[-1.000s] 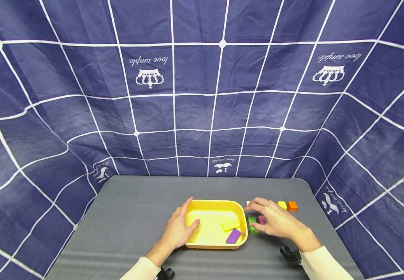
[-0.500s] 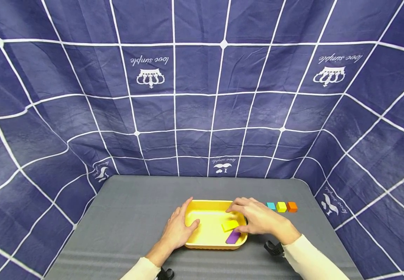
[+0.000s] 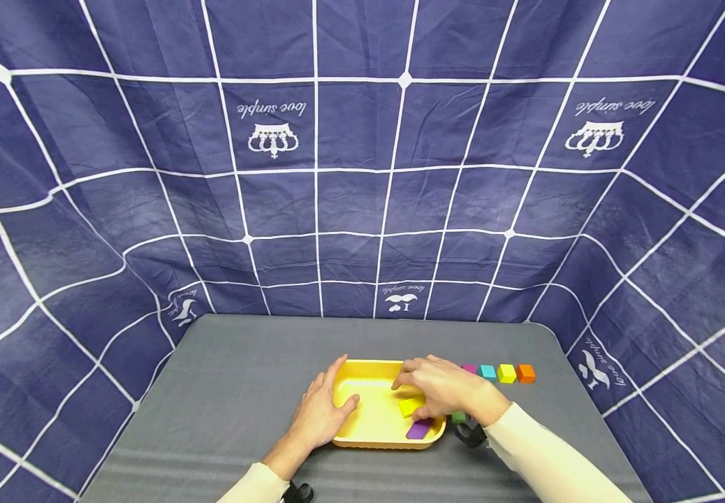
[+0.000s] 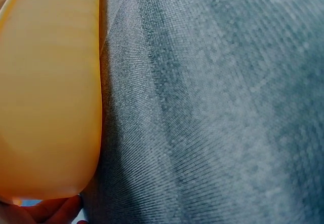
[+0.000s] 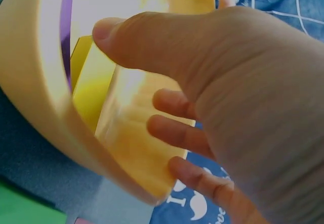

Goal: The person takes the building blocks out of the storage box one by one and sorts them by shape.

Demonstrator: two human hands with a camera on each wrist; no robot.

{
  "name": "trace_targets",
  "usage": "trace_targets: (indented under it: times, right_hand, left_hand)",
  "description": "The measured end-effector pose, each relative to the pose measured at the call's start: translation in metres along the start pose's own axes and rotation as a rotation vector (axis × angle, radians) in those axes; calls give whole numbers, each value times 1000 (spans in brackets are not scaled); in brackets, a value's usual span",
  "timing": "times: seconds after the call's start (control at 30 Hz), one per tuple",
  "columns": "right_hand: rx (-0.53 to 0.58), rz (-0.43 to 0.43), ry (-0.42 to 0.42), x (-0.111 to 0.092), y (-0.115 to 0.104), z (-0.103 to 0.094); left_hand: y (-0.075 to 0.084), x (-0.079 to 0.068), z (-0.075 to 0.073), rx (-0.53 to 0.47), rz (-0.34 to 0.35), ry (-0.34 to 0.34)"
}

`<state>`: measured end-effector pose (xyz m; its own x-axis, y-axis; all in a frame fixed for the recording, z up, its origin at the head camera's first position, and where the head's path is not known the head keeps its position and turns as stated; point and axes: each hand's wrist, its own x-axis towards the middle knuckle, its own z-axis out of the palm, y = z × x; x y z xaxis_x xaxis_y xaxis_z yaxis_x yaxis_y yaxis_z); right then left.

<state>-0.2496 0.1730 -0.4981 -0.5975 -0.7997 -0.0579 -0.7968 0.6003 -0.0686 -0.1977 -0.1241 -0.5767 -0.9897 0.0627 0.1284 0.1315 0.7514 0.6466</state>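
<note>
A yellow plastic tray (image 3: pixel 378 444) stands on the grey cloth. My left hand (image 3: pixel 320 413) grips its left end, thumb over the rim and fingers along the outer wall. In the left wrist view the tray's side (image 4: pixel 50 92) hides most of that hand. My right hand (image 3: pixel 445 388) hovers over the tray's right part, thumb and fingers spread apart. Below it lie a yellow block (image 3: pixel 408 407) and a purple block (image 3: pixel 419 429). In the right wrist view the thumb (image 5: pixel 136 39) is close beside the yellow block (image 5: pixel 93 92); whether they touch I cannot tell.
Right of the tray, a row holds a magenta cube (image 3: pixel 469 368), a cyan cube (image 3: pixel 487 373), a yellow cube (image 3: pixel 507 374) and an orange cube (image 3: pixel 526 374). A green block (image 3: pixel 458 418) sits by the tray's right wall, partly hidden. Blue gridded cloth (image 3: pixel 362 202) surrounds the table.
My right hand has moved left, from above the green block outside the tray to over the yellow block inside it. The left hand has stayed on the tray.
</note>
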Motion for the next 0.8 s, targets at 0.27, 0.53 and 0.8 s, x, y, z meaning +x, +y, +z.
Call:
trace_targets:
  times: [0.27, 0.53, 0.8]
  right_hand:
    - [28, -11, -80, 12, -3, 4]
    - [39, -29, -113, 20, -4, 3]
    - [35, -35, -118, 22, -3, 8]
  left_hand:
    - [1, 1, 1, -1, -6, -7]
    - [2, 1, 1, 11, -18, -8]
    - [0, 1, 2, 16, -19, -7]
